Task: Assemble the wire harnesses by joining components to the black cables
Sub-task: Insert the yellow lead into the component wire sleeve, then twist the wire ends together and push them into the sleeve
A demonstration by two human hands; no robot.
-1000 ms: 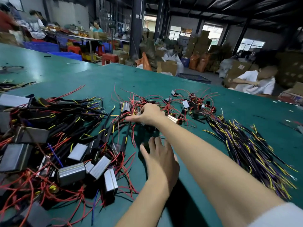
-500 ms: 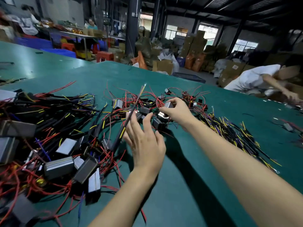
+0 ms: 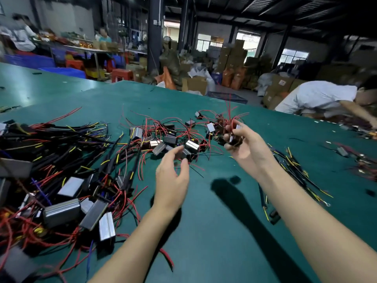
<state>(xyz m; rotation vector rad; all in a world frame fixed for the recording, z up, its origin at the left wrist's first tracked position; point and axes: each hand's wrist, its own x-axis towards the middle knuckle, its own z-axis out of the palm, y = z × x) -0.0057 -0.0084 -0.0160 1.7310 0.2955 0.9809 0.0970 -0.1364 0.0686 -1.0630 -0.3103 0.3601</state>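
My right hand (image 3: 243, 145) is raised above the green table (image 3: 204, 231) and grips a small black component with red wires (image 3: 234, 137); the wires stick up from my fingers. My left hand (image 3: 172, 176) hovers in front of the central pile of small components with red wires (image 3: 173, 137), fingers loosely curved and holding nothing; its fingertips are close to a silver-topped component (image 3: 188, 153). Black cables with yellow tips (image 3: 61, 144) lie heaped on the left, one stretching toward the centre (image 3: 130, 172).
Silver box modules (image 3: 61, 213) tangled in red wire fill the near left. A bundle of purple and yellow wires (image 3: 295, 170) lies to the right of my right arm. A person in a white shirt (image 3: 318, 97) bends over the table's far right edge.
My right hand has lifted a small red-wired component out of the pile. My left hand has let go of the black cable it held up and shifted right.
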